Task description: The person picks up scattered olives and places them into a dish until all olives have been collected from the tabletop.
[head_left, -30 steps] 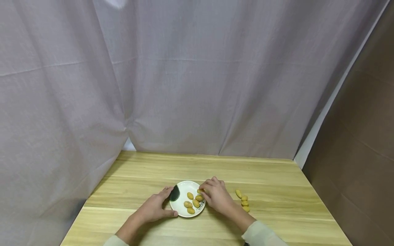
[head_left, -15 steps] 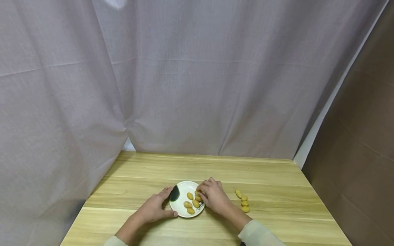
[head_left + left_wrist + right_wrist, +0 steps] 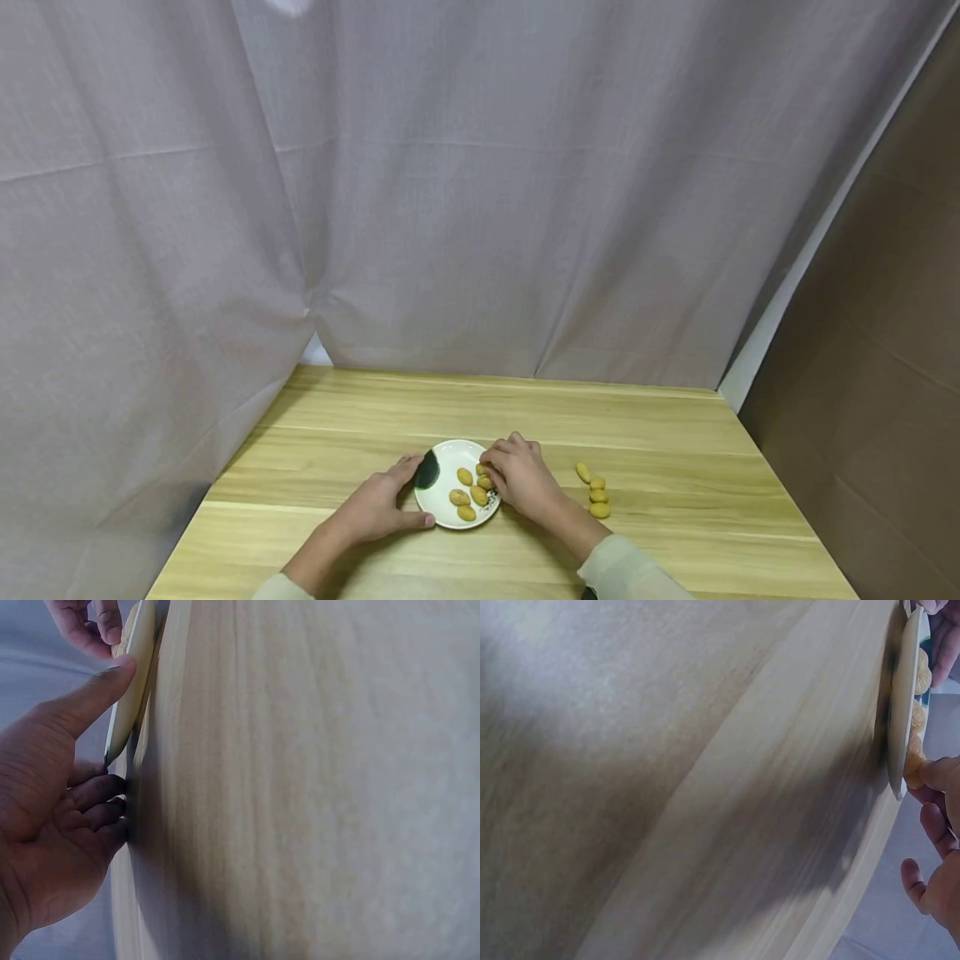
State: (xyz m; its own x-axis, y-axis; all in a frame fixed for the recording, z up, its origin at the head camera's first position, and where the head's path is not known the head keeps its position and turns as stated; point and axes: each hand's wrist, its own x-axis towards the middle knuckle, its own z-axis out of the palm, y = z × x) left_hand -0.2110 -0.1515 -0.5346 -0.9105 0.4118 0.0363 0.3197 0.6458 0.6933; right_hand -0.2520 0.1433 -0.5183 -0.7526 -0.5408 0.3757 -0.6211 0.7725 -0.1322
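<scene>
A small white plate (image 3: 438,504) with a dark green patch bears several yellow-brown oval pieces (image 3: 458,497). My left hand (image 3: 372,507) holds its left rim between thumb and fingers; in the left wrist view the thumb of this hand (image 3: 56,787) lies on the rim of the plate (image 3: 127,712). At the plate's right side my right hand (image 3: 522,477) pinches one piece (image 3: 480,470), partly hidden by the fingers. The right wrist view shows the thumb of that hand (image 3: 945,817) against a piece (image 3: 914,765) low over the plate (image 3: 901,720).
Several more yellow pieces (image 3: 598,496) lie in a rough column on the wooden table (image 3: 675,467), right of the right hand. Grey cloth (image 3: 465,250) hangs behind the table and at the left; a brown panel (image 3: 862,375) stands at the right.
The right hand has moved slightly left over the plate with its piece, and a neighbouring piece shifted a little. The left hand has kept its hold on the rim.
</scene>
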